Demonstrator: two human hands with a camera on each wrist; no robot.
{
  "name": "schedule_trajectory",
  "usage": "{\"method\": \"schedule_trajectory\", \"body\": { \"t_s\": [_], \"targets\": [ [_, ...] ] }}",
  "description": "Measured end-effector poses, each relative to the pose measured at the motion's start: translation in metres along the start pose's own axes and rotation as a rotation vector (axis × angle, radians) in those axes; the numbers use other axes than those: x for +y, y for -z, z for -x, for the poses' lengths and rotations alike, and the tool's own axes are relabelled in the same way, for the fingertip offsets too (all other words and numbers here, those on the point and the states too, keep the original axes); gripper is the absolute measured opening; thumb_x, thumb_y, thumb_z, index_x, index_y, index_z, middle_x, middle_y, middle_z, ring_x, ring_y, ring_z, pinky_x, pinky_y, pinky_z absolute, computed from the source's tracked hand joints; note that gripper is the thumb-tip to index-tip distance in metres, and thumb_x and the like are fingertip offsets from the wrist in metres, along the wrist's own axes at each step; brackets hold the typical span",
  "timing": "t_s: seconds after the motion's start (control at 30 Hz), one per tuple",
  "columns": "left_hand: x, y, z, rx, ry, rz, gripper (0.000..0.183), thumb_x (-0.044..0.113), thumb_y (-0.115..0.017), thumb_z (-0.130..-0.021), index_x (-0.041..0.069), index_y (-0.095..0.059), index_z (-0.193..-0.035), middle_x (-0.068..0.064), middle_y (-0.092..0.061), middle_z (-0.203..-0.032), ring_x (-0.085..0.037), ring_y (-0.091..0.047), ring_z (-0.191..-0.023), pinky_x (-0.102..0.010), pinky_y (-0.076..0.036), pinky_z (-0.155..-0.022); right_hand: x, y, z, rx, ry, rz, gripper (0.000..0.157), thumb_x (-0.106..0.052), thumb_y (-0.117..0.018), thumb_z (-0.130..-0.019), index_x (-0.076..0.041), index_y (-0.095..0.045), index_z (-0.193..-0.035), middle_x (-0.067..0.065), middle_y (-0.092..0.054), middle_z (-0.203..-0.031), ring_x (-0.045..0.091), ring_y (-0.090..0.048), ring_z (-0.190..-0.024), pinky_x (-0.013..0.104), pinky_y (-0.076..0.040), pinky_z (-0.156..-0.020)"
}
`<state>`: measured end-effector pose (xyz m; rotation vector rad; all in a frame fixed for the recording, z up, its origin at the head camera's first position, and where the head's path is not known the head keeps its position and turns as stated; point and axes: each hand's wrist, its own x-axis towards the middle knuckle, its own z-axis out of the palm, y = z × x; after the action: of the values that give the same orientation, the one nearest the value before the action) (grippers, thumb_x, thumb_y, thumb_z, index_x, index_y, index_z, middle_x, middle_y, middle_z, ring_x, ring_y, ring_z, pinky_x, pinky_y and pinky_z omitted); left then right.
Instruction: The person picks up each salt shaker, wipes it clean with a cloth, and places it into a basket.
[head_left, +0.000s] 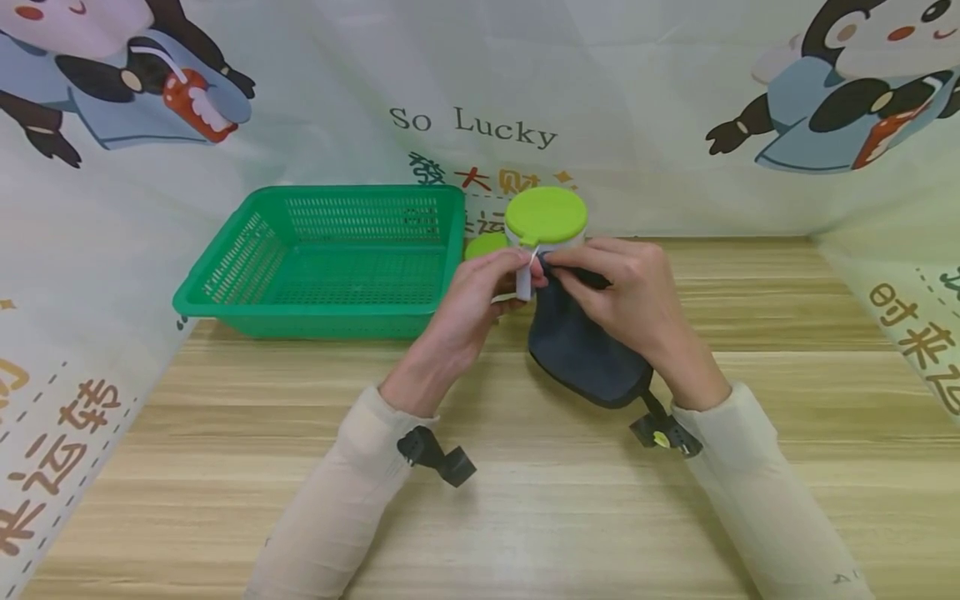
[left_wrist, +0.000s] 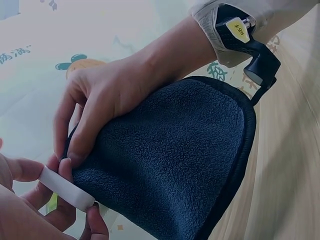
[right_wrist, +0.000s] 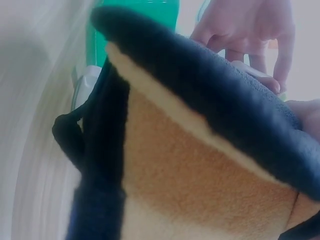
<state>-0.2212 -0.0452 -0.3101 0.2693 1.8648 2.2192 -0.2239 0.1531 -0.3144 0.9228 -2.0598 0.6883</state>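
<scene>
Navy fleece, a rounded, dark-edged cloth piece (head_left: 573,346), is pinched at its far end by your right grip (head_left: 633,292), before a round lime-lidded container (head_left: 546,215); your left grip (head_left: 476,296) holds a slim white bar (left_wrist: 67,187) beside it.

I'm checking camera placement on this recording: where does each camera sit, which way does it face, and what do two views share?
Head: worn on the head, facing forward and down at the green basket and dark cloth; left hand, right hand and both sleeves show.
Left wrist: on that wrist, facing across the dark cloth; left hand, holding a white piece, and right hand show.
Right wrist: on that wrist, facing the tan side of the dark cloth; left hand shows beyond.
Shared: both wrist views show the dark cloth and left hand.
</scene>
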Motion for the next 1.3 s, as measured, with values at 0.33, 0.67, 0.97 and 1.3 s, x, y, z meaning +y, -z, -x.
{"method": "schedule_trajectory", "body": {
  "t_s": [0.33, 0.67, 0.97, 1.3],
  "targets": [
    [0.002, 0.0, 0.0, -0.001, -0.001, -0.001, 0.026, 0.026, -0.054, -0.107, 0.013, -0.069, -0.09, 0.001, -0.069, -0.097, -0.015, -0.066, -0.096, -0.033, -0.048, -0.086, -0.004, 0.0, -0.001, -0.002, -0.047, -0.008, 0.014, -0.01, -0.081, -0.088, -0.009, -0.082, -0.103, 0.01, -0.08, -0.09, 0.025, -0.077, -0.079, 0.04, -0.057, -0.068],
    [0.006, 0.003, 0.001, 0.019, -0.007, 0.029, 0.025, 0.025, -0.054, -0.107, 0.011, -0.069, -0.092, 0.001, -0.068, -0.091, -0.016, -0.065, -0.091, -0.03, -0.048, -0.082, -0.001, -0.006, 0.0, -0.056, -0.056, -0.045, 0.014, -0.008, -0.082, -0.087, -0.008, -0.082, -0.1, 0.009, -0.081, -0.094, 0.025, -0.078, -0.088, 0.042, -0.06, -0.078],
    [0.013, 0.012, 0.001, 0.042, 0.031, 0.082, 0.023, 0.024, -0.054, -0.107, 0.007, -0.066, -0.098, 0.0, -0.066, -0.093, -0.018, -0.059, -0.09, -0.03, -0.046, -0.081, 0.001, -0.02, 0.006, -0.124, -0.051, -0.046, 0.013, -0.009, -0.083, -0.086, -0.009, -0.082, -0.099, 0.009, -0.081, -0.095, 0.026, -0.078, -0.088, 0.043, -0.06, -0.077],
    [0.013, 0.015, 0.0, 0.049, 0.029, 0.028, 0.027, 0.027, -0.053, -0.108, 0.01, -0.066, -0.092, 0.0, -0.066, -0.092, -0.017, -0.061, -0.089, -0.027, -0.047, -0.079, -0.001, -0.019, 0.007, -0.121, -0.051, -0.019, 0.014, -0.009, -0.084, -0.085, -0.009, -0.082, -0.1, 0.01, -0.081, -0.094, 0.026, -0.078, -0.081, 0.043, -0.058, -0.068]
  ]
}}
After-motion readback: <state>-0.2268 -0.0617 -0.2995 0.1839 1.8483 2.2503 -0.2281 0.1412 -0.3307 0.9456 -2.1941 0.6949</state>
